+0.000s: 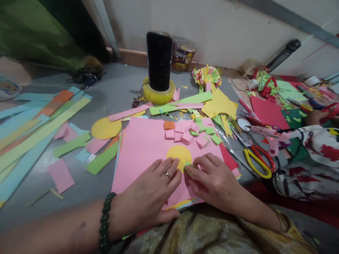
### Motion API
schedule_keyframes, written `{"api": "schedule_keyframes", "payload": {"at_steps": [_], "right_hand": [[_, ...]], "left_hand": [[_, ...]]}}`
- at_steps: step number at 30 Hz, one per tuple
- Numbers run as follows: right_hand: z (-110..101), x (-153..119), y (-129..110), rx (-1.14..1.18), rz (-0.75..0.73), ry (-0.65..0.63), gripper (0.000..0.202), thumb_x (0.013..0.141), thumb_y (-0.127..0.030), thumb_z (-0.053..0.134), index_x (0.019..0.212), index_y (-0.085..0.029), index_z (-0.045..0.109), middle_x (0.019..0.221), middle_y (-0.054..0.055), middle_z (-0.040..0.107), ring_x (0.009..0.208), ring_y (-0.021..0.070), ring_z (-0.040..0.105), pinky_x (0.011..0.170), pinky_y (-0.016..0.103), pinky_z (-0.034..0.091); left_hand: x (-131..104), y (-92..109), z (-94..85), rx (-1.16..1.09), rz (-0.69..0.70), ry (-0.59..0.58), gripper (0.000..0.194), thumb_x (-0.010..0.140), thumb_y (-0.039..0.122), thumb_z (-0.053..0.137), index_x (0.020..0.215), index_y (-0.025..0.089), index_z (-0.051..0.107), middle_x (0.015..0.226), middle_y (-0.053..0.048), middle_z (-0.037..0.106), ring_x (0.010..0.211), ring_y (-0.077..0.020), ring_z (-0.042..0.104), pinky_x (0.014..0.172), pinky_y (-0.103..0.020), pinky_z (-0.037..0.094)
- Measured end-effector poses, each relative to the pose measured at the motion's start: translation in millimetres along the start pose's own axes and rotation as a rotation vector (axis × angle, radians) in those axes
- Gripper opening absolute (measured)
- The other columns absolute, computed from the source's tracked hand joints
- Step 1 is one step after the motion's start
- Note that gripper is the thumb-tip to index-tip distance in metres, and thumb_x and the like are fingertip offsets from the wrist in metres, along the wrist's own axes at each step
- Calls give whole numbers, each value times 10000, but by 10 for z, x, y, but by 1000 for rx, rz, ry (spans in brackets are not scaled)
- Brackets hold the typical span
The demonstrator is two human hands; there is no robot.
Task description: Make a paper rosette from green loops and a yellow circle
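Note:
My left hand point(156, 183), with a ring and a dark bead bracelet, lies with fingers stretched out over the lower left part of a yellow paper circle point(179, 151). At the circle's right edge my right hand point(212, 176) pinches a small green paper piece point(188, 168). The circle rests on a stack of pink paper sheets point(143, 141). Small folded pink paper pieces point(178, 134) lie beyond the circle on the same stack, with green paper pieces point(210, 131) to their right and one orange paper piece point(169, 125) at the left.
A phone point(159, 61) stands in a yellow tape roll point(159, 93) near the wall. Long coloured paper strips point(47, 123) spread at left, beside another yellow circle point(106, 128). Yellow-and-red-handled scissors point(256, 160), a pink glue gun point(275, 141) and a co-worker's sleeve point(321, 144) are at right.

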State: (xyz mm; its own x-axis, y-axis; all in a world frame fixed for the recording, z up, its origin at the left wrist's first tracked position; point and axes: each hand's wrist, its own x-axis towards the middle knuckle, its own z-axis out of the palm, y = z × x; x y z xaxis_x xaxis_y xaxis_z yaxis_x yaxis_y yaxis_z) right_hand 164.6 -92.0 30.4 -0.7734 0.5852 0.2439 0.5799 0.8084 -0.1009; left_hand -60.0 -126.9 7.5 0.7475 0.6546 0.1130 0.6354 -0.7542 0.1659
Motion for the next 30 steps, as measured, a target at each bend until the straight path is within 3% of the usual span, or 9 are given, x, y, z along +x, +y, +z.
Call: {"api": "schedule_keyframes", "payload": {"at_steps": [6,19,27,30], "right_hand": [[16,-8,-17,38,5,-16,136,889,-275,667,984,-177,676,889,80,658,827,229,546,711,368,457],[12,13,-29,47,9,56,128,925,-219,578,958,-166,690,862,75,668,810,219,532,698,354,452],[24,24,-3,68,32,-7,119,920,-238,617,973,-169,698,877,72,665,828,216,538,704,343,468],[-65,-4,30,104,31,2,144,921,-275,638,1003,-170,692,901,83,679,836,217,572,711,347,499]], "left_hand": [[13,-6,-9,-31,-17,-22,753,804,678,669,1261,82,608,1393,-247,588,1250,-377,553,1025,-480,453],[8,-18,-4,-38,-15,-33,720,824,647,662,1273,86,603,1419,-240,575,1266,-373,553,1043,-476,450],[5,-7,-16,-51,-30,-59,692,829,635,666,1266,102,605,1423,-231,573,1284,-368,539,1061,-486,444],[8,-12,-22,-70,-37,-79,703,840,626,655,1290,90,597,1432,-240,565,1297,-379,527,1065,-500,446]]}}
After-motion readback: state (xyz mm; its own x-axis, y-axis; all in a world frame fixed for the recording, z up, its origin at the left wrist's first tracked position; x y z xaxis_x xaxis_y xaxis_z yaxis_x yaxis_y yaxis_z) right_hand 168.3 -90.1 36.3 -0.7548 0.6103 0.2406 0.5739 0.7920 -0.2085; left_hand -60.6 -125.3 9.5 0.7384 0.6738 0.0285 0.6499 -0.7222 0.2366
